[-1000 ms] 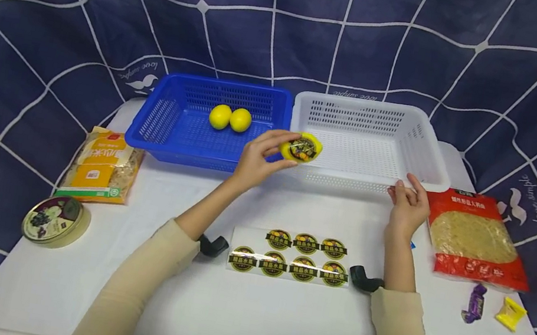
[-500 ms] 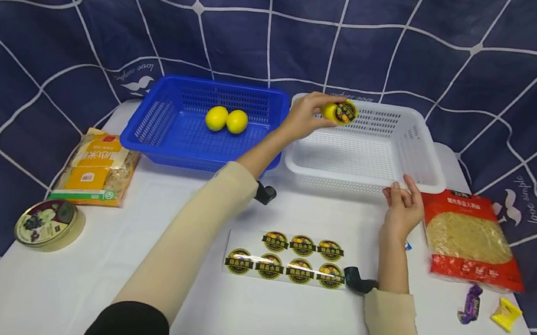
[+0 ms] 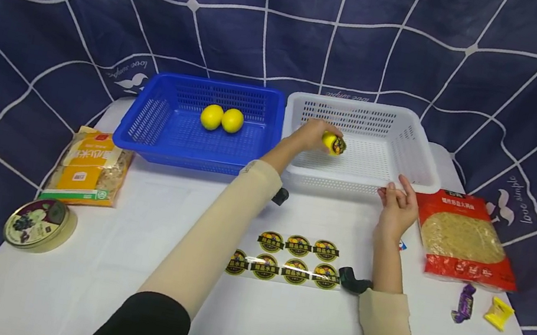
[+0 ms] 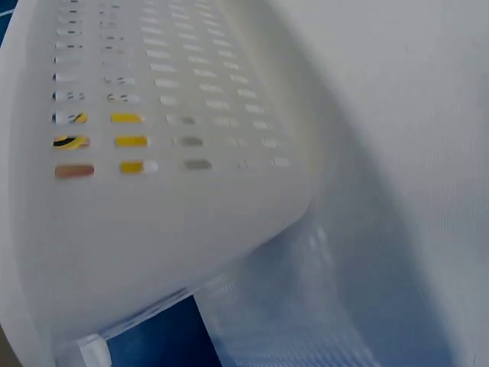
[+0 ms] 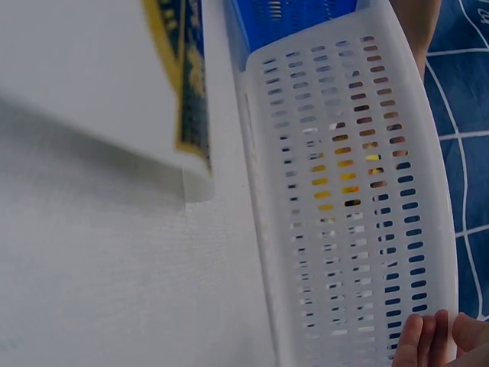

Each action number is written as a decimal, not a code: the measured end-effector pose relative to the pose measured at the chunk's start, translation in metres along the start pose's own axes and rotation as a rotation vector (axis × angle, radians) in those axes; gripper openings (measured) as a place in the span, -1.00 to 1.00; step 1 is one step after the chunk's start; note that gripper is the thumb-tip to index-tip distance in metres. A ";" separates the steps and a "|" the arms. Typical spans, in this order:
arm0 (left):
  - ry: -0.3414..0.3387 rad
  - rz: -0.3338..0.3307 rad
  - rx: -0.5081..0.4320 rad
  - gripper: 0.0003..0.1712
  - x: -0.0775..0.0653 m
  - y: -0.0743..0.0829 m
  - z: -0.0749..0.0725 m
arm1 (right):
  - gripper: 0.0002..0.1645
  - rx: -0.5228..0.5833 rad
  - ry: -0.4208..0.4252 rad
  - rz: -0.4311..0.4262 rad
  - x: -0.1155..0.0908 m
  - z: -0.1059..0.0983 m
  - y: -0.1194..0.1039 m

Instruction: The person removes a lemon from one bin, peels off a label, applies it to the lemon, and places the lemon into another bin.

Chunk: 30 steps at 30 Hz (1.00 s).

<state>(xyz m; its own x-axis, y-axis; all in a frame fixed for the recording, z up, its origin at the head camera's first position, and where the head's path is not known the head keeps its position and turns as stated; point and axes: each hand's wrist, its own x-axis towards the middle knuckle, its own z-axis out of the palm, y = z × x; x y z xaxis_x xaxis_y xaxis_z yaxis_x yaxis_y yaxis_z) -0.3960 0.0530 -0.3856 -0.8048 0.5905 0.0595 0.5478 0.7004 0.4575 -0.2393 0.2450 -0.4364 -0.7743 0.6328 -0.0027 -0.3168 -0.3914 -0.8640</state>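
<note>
The left hand (image 3: pixel 314 135) pinches a yellow fruit (image 3: pixel 328 140) bearing a round dark sticker, inside the left half of a white basket (image 3: pixel 347 178). The right hand (image 3: pixel 397 211) grips that basket's near rim, toward its right end. Just to the left, a blue basket (image 3: pixel 184 155) holds two yellow fruits (image 3: pixel 211 117); nearer lies a sticker sheet (image 3: pixel 283 259) on a white table (image 3: pixel 283 329).
</note>
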 end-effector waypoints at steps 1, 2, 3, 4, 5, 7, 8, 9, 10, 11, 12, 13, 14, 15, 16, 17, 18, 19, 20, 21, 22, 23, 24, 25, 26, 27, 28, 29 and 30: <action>-0.016 0.001 0.009 -0.40 0.000 0.002 0.001 | -0.52 0.002 0.000 -0.006 0.000 0.000 0.000; -0.031 0.000 0.016 -0.40 0.000 0.004 0.001 | -0.52 0.001 0.000 -0.011 0.000 0.000 0.000; -0.045 -0.006 0.018 -0.40 0.000 0.005 0.002 | -0.54 0.000 0.001 -0.017 0.000 0.001 0.000; -0.058 -0.010 0.024 -0.40 0.000 0.006 0.003 | -0.55 -0.005 0.001 -0.022 0.000 0.001 0.000; -0.072 -0.009 0.031 -0.41 -0.001 0.006 0.004 | -0.55 -0.002 0.000 -0.027 0.000 0.001 0.000; -0.106 -0.017 0.041 -0.41 -0.002 0.005 0.006 | -0.56 -0.007 -0.002 -0.032 0.000 0.001 0.001; -0.122 -0.023 0.038 -0.42 -0.002 0.005 0.007 | -0.57 -0.014 -0.003 -0.034 0.000 0.002 0.001; -0.138 -0.035 0.036 -0.42 -0.003 0.004 0.008 | -0.57 -0.010 -0.003 -0.034 -0.001 0.002 0.001; -0.152 -0.045 0.033 -0.42 -0.003 0.004 0.009 | -0.57 -0.010 -0.004 -0.033 -0.001 0.002 0.002; -0.163 -0.061 0.027 -0.42 -0.004 0.005 0.009 | -0.57 -0.011 -0.005 -0.035 -0.001 0.002 0.002; -0.169 -0.080 0.025 -0.41 -0.003 0.005 0.010 | -0.58 -0.017 -0.003 -0.034 -0.001 0.002 0.002; -0.170 -0.094 0.032 -0.41 -0.003 0.007 0.010 | -0.58 -0.016 -0.003 -0.034 -0.001 0.002 0.002; -0.169 -0.112 0.042 -0.41 -0.003 0.009 0.010 | -0.59 -0.016 -0.002 -0.035 -0.001 0.002 0.002; -0.169 -0.126 0.062 -0.41 -0.002 0.011 0.009 | -0.59 -0.017 -0.003 -0.034 -0.001 0.002 0.002; -0.169 -0.135 0.085 -0.41 -0.002 0.014 0.009 | -0.59 -0.019 -0.003 -0.037 -0.001 0.002 0.002; -0.170 -0.146 0.107 -0.41 0.000 0.017 0.009 | -0.59 -0.023 -0.004 -0.041 -0.001 0.002 0.002; -0.168 -0.155 0.128 -0.41 0.001 0.020 0.009 | -0.59 -0.022 -0.004 -0.042 0.000 0.001 0.002; -0.165 -0.163 0.143 -0.41 0.002 0.023 0.009 | -0.59 -0.025 -0.006 -0.046 0.000 0.001 0.002; -0.161 -0.174 0.150 -0.41 0.003 0.026 0.010 | -0.59 -0.028 -0.007 -0.050 0.000 0.000 0.001; -0.157 -0.184 0.143 -0.41 0.005 0.028 0.012 | -0.59 -0.028 -0.007 -0.052 0.000 0.000 0.001; -0.149 -0.201 0.137 -0.41 0.006 0.030 0.014 | -0.59 -0.028 -0.007 -0.055 0.000 0.000 0.001; -0.139 -0.216 0.123 -0.40 0.007 0.032 0.016 | -0.59 -0.033 -0.007 -0.057 0.000 -0.001 0.001; -0.129 -0.233 0.101 -0.40 0.008 0.033 0.018 | -0.58 -0.034 -0.006 -0.055 0.000 -0.001 0.000; -0.119 -0.249 0.080 -0.39 0.008 0.034 0.021 | -0.58 -0.033 -0.004 -0.052 -0.001 -0.001 0.000; -0.110 -0.266 0.059 -0.38 0.009 0.034 0.023 | -0.57 -0.035 -0.004 -0.048 -0.001 0.000 0.000; -0.102 -0.282 0.043 -0.37 0.010 0.034 0.026 | -0.57 -0.039 -0.001 -0.043 -0.002 0.000 -0.001; -0.089 -0.298 0.038 -0.37 0.011 0.034 0.028 | -0.57 -0.046 0.000 -0.037 -0.003 0.000 -0.001; -0.084 -0.310 0.026 -0.37 0.012 0.033 0.030 | -0.57 -0.051 0.001 -0.030 -0.004 0.000 -0.001; -0.077 -0.320 0.027 -0.37 0.013 0.032 0.033 | -0.57 -0.051 0.000 -0.026 -0.005 0.000 -0.001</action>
<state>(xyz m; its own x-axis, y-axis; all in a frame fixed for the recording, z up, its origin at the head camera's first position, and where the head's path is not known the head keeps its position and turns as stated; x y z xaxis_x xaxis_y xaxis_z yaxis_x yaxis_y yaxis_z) -0.3813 0.0963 -0.3989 -0.9179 0.3668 -0.1514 0.2767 0.8651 0.4184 -0.2352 0.2415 -0.4357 -0.7660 0.6425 0.0203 -0.3090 -0.3404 -0.8880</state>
